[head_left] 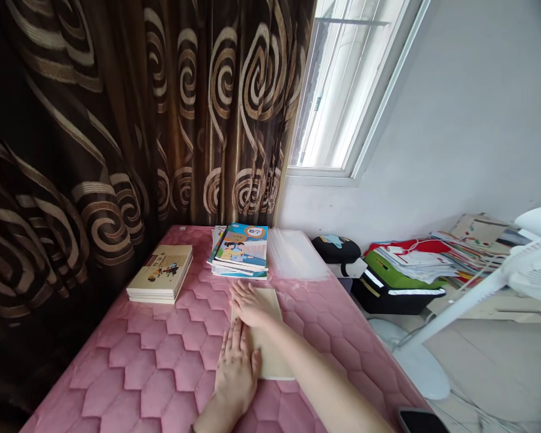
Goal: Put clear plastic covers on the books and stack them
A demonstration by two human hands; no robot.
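Observation:
A beige-covered book (273, 355) lies on the pink quilted mattress in front of me. My left hand (237, 368) is flat along the book's left edge, fingers stretched forward and the thumb on the cover. Farther up, my right hand (249, 305) reaches across the book and rests flat near its upper left corner, fingers extended. Neither hand grasps anything. Both hands and the right forearm hide part of the cover.
On the pink mattress (157, 355) are a stack of beige books (162, 273), a pile of colourful textbooks (242, 246) and clear plastic sleeves (297, 255). A dark phone-like object (421, 421) lies at the front right edge. A white fan (460, 313) stands beside the mattress.

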